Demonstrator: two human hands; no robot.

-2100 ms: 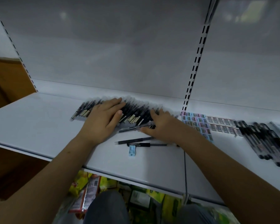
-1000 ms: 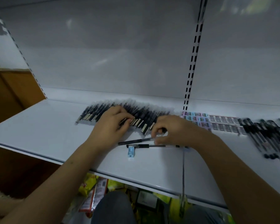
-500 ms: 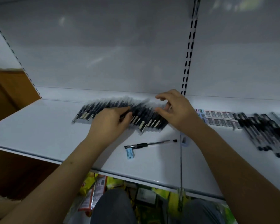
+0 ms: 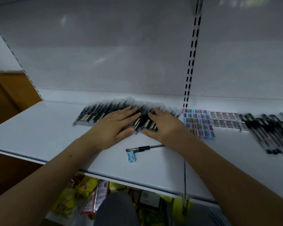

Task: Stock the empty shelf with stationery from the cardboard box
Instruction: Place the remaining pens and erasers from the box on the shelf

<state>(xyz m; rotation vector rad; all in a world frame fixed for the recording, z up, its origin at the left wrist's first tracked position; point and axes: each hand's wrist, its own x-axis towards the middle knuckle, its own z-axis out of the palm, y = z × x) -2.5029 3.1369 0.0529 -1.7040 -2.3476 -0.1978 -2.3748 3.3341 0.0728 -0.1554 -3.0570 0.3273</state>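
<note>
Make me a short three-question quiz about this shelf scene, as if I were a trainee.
1. True or false: both hands lie flat on the row of pens.
2. What lies just in front of the single loose pen: A) a pair of scissors, B) a small blue sharpener, C) a roll of tape?
3. Which hand is nearer the pastel erasers?

Key
1. True: the left hand and right hand press on it with straight fingers.
2. B, the blue sharpener.
3. The right hand.
</note>
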